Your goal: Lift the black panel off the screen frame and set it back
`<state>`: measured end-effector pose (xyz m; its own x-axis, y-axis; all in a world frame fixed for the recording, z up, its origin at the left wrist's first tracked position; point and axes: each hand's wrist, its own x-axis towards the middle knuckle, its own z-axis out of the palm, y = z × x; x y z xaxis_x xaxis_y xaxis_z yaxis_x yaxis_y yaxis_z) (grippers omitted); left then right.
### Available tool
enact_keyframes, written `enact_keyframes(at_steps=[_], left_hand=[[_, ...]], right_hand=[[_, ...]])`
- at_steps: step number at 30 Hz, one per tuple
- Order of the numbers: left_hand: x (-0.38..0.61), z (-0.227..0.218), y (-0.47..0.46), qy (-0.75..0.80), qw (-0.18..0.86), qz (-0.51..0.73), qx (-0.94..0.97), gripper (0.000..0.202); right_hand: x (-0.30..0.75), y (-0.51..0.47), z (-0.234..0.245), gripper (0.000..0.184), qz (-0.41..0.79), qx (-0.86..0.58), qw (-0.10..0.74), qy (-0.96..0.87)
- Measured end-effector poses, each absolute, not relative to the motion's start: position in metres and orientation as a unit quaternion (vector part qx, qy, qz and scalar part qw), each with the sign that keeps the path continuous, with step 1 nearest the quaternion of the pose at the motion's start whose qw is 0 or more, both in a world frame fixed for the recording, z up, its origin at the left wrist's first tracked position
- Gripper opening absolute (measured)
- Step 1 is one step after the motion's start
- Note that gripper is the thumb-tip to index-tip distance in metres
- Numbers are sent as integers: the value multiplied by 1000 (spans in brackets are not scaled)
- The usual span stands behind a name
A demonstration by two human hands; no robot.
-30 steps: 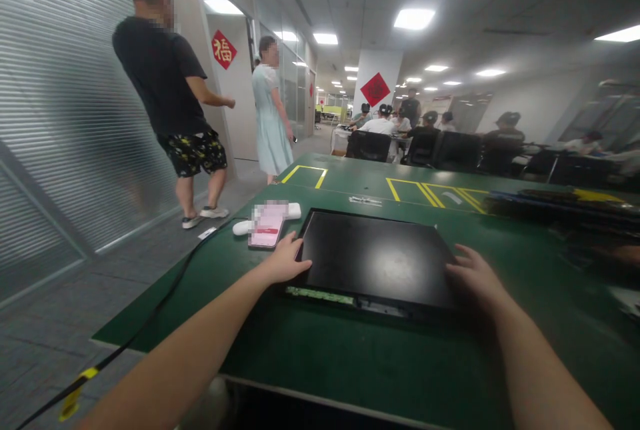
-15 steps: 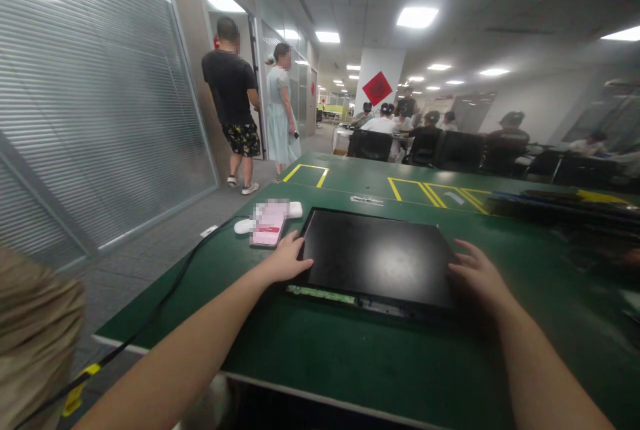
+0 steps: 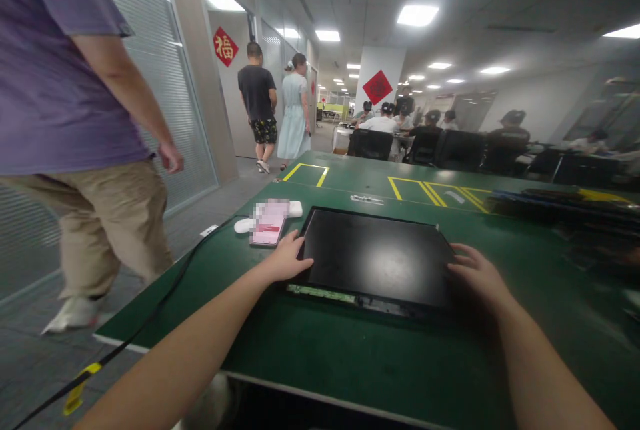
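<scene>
A black LCD panel (image 3: 370,253) lies flat on the green table (image 3: 360,350), its dark screen facing up. Along its near edge a strip of green circuit board (image 3: 323,293) is exposed. My left hand (image 3: 287,257) grips the panel's left edge, thumb over the front and fingers along the side. At the right edge, my right hand (image 3: 480,277) holds the frame between thumb and fingers; the fingertips' far side is hidden. Beyond my left hand lies a phone (image 3: 269,230) with a pink screen, beside a white object (image 3: 244,225).
A black cable (image 3: 165,300) with yellow tape runs off the table's left side. Yellow tape outlines (image 3: 305,169) mark the far tabletop. Dark stacked items (image 3: 545,207) lie at right. A person in purple (image 3: 75,83) walks close by at left; others are farther back.
My right hand's raised fingers have come down to the panel's edge. My left hand and the panel stay put. A person in purple has entered at left; two people have walked farther off.
</scene>
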<state>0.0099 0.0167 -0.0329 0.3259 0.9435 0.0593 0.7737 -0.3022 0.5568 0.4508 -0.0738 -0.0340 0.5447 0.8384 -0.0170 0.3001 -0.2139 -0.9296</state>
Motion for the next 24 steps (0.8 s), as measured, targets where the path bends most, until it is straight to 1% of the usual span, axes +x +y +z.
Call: enact_keyframes(at_steps=[12,20,24], left_hand=[[12,-31,16,552,184,140,801,75],[14,-27,13,559,168,120,803,73],[13,-29,15,557,163,130,804,70]], right_hand=[[475,-66,-56,55,235,-740,451,-440],[475,-66,-53,54,176,-786,368,-465],[470,-68,-48,50,156,-797,343,-471]])
